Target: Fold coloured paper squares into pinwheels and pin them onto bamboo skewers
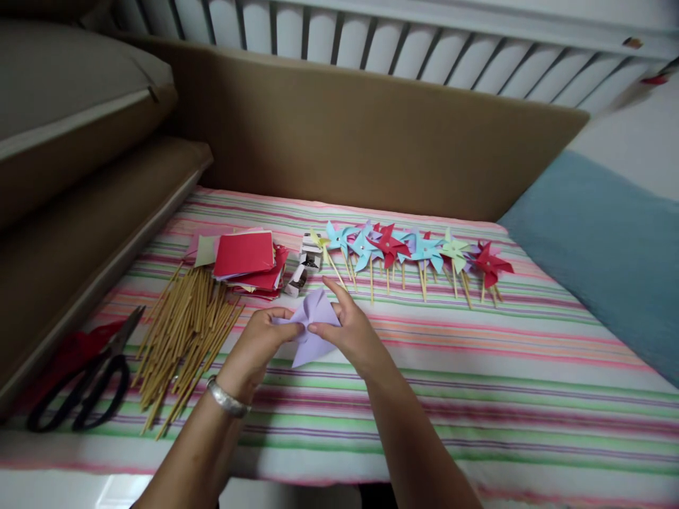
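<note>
Lilac paper (314, 309) sits between our hands, thumbs meeting near its middle, with our left hand (261, 341) and right hand (351, 332) both pinching it. Just beyond them we have a box (309, 256); beyond the left, red paper (245, 253); left of it, sticks (185, 332), then scissors (107, 352); beyond the right, pinwheels (390, 243).

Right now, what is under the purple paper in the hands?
The striped cloth shows below the purple paper. Hidden by it: some cloth and parts of the left hand and right hand.
</note>
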`<action>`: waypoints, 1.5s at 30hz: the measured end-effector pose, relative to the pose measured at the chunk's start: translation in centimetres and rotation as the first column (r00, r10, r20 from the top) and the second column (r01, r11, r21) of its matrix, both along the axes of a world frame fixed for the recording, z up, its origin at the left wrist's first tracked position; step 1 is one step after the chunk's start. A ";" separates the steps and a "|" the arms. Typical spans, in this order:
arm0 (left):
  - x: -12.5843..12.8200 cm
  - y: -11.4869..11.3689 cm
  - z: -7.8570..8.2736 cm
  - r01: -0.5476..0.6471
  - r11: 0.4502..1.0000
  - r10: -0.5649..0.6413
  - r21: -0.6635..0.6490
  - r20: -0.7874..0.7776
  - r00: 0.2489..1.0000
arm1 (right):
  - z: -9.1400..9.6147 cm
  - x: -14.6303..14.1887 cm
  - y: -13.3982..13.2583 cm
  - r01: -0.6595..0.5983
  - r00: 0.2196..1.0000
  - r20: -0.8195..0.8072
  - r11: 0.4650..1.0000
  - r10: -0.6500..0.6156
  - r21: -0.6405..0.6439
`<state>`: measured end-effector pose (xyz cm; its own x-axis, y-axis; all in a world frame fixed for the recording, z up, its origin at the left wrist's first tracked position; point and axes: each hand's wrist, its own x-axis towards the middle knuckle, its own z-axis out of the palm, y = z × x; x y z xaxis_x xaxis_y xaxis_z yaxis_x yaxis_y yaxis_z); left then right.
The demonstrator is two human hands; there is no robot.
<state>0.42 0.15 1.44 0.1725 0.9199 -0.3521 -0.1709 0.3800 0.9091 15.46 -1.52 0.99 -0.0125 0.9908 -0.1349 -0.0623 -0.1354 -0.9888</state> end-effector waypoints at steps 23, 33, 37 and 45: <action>1.1 0.1 -0.8 -0.109 0.993 0.118 -0.051 0.271 0.955 | -0.4 -1.8 0.2 0.285 0.946 -0.151 0.958 -0.288 -0.043; -2.3 1.3 0.5 -0.249 0.965 0.260 -0.077 0.321 0.911 | 0.5 -0.9 -0.9 -0.220 0.766 0.593 0.764 -0.249 0.606; -2.9 1.5 0.4 -0.247 0.967 0.253 -0.060 0.317 0.914 | 0.3 -1.5 -1.0 -0.345 0.712 0.672 0.731 -0.204 0.588; -3.0 1.6 0.3 -0.243 0.964 0.263 -0.106 0.286 0.921 | 0.1 -1.5 -0.9 -0.356 0.701 0.683 0.727 -0.208 0.587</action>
